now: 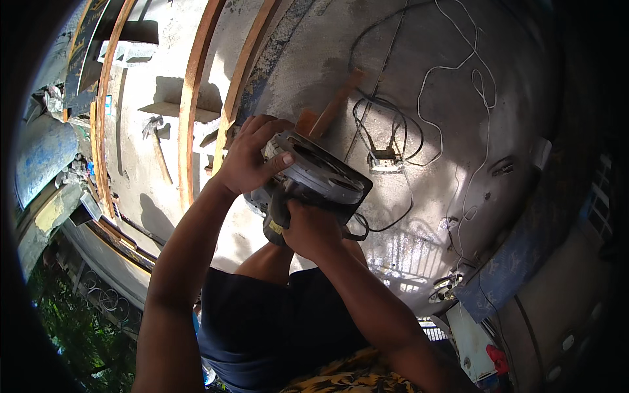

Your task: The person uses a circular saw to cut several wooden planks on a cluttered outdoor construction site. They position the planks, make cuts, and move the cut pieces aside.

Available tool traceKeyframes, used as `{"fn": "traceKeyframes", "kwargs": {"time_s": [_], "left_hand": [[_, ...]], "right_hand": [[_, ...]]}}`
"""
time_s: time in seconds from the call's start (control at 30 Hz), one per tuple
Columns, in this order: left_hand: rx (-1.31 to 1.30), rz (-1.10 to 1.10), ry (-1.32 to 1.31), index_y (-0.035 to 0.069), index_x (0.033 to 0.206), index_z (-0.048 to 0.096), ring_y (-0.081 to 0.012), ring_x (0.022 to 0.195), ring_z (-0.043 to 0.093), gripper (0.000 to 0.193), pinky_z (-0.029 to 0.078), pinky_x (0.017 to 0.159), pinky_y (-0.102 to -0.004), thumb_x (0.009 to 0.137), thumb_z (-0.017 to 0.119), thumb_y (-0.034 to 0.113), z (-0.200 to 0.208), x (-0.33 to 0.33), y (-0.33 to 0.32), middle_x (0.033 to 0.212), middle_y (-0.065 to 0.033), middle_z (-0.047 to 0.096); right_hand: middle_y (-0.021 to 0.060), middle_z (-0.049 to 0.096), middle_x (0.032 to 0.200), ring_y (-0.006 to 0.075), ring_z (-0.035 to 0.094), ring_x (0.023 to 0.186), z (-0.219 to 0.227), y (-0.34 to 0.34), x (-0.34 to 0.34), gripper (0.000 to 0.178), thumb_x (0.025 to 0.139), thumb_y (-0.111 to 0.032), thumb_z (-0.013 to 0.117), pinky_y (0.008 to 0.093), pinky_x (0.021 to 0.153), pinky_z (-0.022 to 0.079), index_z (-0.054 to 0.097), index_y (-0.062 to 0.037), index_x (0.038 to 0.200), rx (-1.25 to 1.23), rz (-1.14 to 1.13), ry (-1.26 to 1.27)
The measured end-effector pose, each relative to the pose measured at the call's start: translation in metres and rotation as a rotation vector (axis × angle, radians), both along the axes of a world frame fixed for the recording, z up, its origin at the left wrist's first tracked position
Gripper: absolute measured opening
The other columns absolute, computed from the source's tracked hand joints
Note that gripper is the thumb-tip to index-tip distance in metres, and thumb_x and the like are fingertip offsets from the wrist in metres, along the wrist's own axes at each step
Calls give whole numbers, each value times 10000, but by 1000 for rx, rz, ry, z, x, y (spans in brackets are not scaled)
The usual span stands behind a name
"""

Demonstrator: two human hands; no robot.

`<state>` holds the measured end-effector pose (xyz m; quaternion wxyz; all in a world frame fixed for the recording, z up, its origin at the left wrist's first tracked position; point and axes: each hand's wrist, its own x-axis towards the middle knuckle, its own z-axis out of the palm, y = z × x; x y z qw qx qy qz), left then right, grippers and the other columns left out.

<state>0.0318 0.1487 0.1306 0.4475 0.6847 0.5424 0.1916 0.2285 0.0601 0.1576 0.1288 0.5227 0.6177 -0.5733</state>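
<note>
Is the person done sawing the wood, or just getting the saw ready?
Looks like getting ready. Already there: long wooden strips lying on the concrete floor, with a hammer beside them. In hand: both the left hand and right hand hold the circular saw up, off the wood. Cutting seems left; no strip is under the saw.

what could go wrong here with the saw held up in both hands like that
The left hand wraps the circular saw at its blade guard, so fingers could be cut if it starts. The right hand alone holds the handle, so it may slip. The black cord loops nearby and could snag.
</note>
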Motion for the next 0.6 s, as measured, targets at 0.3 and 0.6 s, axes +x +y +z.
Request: {"fn": "traceKeyframes", "kwargs": {"time_s": [0.3,0.6], "left_hand": [[-205,-588,354,152,1495,561,-387,1305,540,1049,427,1134,-534,602,914,573,-28,29,9,1369,-183,593],[-284,-753,234,244,1425,644,-371,1268,559,810,447,1099,-526,694,857,520,-45,56,13,1344,-126,610]], "right_hand": [[182,765,826,318,783,760,-29,-14,-35,184,871,-125,645,456,689,630,714,-30,1013,144,9,37],[167,750,761,304,773,713,-32,-20,-48,114,866,-85,649,431,655,628,736,-28,913,257,-14,27]]}}
